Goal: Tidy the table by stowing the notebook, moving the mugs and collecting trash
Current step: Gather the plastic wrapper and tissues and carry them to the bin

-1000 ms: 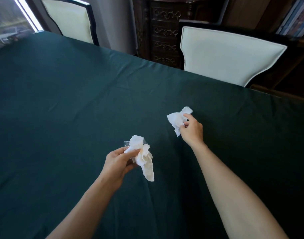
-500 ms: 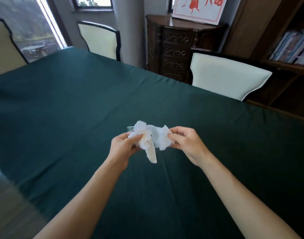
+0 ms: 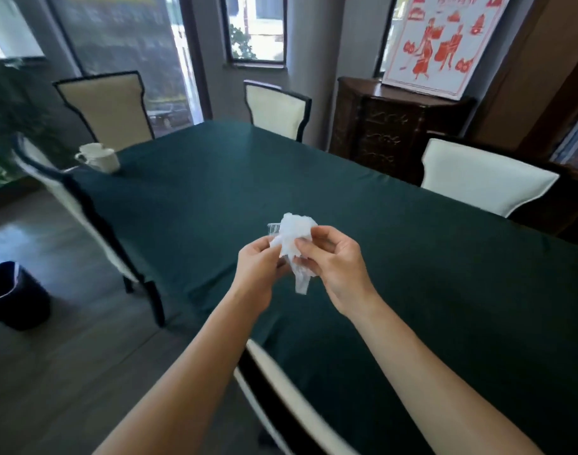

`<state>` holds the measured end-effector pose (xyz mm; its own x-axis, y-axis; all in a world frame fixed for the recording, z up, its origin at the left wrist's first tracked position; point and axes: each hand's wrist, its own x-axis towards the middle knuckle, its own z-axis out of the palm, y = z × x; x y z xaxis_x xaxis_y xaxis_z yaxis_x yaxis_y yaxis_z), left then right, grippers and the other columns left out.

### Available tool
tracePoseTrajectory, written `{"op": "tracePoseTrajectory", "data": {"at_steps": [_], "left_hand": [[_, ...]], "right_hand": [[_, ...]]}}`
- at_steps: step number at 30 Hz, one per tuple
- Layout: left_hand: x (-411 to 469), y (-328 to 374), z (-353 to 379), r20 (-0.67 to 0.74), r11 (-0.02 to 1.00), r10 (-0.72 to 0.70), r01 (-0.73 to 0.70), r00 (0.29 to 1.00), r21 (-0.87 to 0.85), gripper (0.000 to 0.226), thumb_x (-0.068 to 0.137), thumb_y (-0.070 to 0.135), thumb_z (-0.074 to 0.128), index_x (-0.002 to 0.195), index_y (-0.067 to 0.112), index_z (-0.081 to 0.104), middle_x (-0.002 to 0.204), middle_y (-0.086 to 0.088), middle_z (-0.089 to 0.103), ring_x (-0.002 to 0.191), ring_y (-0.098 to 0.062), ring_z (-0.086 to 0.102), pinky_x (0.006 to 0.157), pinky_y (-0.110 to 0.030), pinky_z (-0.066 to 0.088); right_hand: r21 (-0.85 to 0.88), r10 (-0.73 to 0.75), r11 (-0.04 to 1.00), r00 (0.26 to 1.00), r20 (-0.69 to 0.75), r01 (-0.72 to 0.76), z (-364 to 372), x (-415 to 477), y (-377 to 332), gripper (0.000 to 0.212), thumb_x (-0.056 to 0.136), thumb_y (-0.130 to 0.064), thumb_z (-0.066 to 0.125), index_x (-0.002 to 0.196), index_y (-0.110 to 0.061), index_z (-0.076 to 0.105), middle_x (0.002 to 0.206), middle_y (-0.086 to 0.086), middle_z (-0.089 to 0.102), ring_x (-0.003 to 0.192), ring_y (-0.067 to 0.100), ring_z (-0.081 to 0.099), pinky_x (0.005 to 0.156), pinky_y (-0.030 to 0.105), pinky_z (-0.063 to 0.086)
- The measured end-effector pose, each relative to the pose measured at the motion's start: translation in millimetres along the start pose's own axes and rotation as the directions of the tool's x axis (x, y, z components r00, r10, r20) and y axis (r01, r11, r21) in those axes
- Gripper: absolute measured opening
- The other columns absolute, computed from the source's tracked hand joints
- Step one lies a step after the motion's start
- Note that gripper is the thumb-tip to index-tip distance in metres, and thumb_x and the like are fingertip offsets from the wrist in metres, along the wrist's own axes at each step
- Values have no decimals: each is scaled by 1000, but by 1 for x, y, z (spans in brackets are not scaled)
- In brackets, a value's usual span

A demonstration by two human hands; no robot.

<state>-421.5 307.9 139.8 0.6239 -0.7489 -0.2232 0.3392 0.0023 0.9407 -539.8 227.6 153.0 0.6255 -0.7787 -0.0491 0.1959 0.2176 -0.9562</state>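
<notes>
Change: the tissue pinched by the right hand [image 3: 333, 262] was held apart from the other a second ago and has been brought against the bundle in the left hand [image 3: 258, 269]. The view has been swung, so that a white mug [image 3: 100, 158] and a dark waste bin [image 3: 13, 295] are now shown.
Crumpled tissue [image 3: 295, 236]: held as one white wad between both hands at the centre of the frame, above the table [image 3: 412, 257]. A loose tail hangs below the fingers.
Clear cup [image 3: 273, 228]: only a rim is seen, at the upper left of the wad. What holds it cannot be told.
Left hand: fingers are curled round the left side of the wad.
Right hand: the wad is pinched between thumb and curled fingers on its right side.
White mug: set on the green cloth at the table's far corner, upper left of the frame, well apart from the hands.
Waste bin: on the floor at the lower left edge of the frame.
Surroundings: cream-backed chairs [image 3: 478, 175] are drawn up round the table. A carved cabinet [image 3: 389, 126] with a red-figured poster [image 3: 442, 44] on it stands at the upper right.
</notes>
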Motion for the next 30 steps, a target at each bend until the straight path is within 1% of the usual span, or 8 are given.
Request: {"op": "tracePoseTrajectory", "data": {"at_steps": [4, 8, 12, 16, 19, 23, 27, 30], "left_hand": [[-41, 21, -92, -98, 995, 29, -38, 995, -92, 16, 95, -5, 62, 92, 3, 76, 77, -9, 76, 65, -19, 71, 61, -26, 60], [-75, 41, -185, -200, 985, 63, -93, 978, -142, 20, 95, -7, 58, 92, 5, 75, 79, -7, 77, 68, -17, 71, 64, -25, 61], [-101, 56, -271, -314, 974, 110, -165, 943, -155, 26, 102, -2, 52, 98, 7, 76, 87, -9, 79, 74, -17, 74, 67, -27, 62], [-114, 63, -336, -385, 966, 131, -205, 914, -157, 23, 105, 17, 59, 100, 9, 80, 94, -12, 80, 79, -19, 75, 70, -29, 61], [-113, 68, -378, -423, 964, 114, -203, 899, -171, 31, 100, 33, 65, 104, 5, 79, 86, -8, 79, 73, -17, 74, 79, -34, 59], [-92, 77, -434, -457, 959, 139, -234, 879, -158, 40, 94, 31, 73, 115, -3, 75, 94, -12, 78, 78, -18, 74, 72, -28, 61], [-41, 92, -494, -494, 956, 146, -250, 857, -152, 27, 95, 22, 72, 113, 2, 77, 100, -14, 78, 85, -21, 75, 79, -32, 63], [9, 110, -542, -533, 953, 103, -237, 840, -188, 33, 93, 22, 74, 116, -1, 76, 102, -15, 78, 89, -24, 74, 85, -36, 59]], "right_hand": [[-275, -141, 951, 990, 17, 140, 102, -30, 25, 12, 86, -11, 79, 94, -19, 77, 95, 8, 80, 90, 30, 77, 82, 42, 64], [-465, -216, 851, 970, 114, 244, 196, -48, 48, 21, 79, -24, 86, 87, -39, 72, 106, -6, 73, 91, 13, 73, 85, 35, 62], [-473, -137, 842, 951, 278, 259, 275, -50, 72, 15, 79, -31, 84, 93, -28, 78, 97, -5, 77, 87, 12, 74, 83, 38, 63], [-525, -143, 775, 908, 394, 350, 339, -45, 98, 22, 80, -36, 84, 95, -21, 78, 87, -7, 77, 79, 10, 72, 75, 26, 58], [-546, -127, 734, 871, 474, 404, 381, -33, 118, 26, 79, -34, 85, 99, -19, 76, 87, -9, 75, 77, 5, 70, 74, 21, 56], [-513, -109, 733, 822, 558, 446, 438, -3, 145, 33, 75, -31, 89, 100, -20, 71, 86, -13, 72, 70, -8, 66, 65, 5, 48], [-470, -134, 714, 760, 636, 519, 501, 51, 169, 43, 73, -32, 91, 108, -19, 68, 91, -7, 76, 76, 1, 71, 66, 10, 52], [-450, -140, 688, 712, 689, 570, 551, 99, 186, 49, 74, -34, 89, 115, -20, 66, 96, -5, 78, 84, 9, 74, 78, 26, 60]]}}
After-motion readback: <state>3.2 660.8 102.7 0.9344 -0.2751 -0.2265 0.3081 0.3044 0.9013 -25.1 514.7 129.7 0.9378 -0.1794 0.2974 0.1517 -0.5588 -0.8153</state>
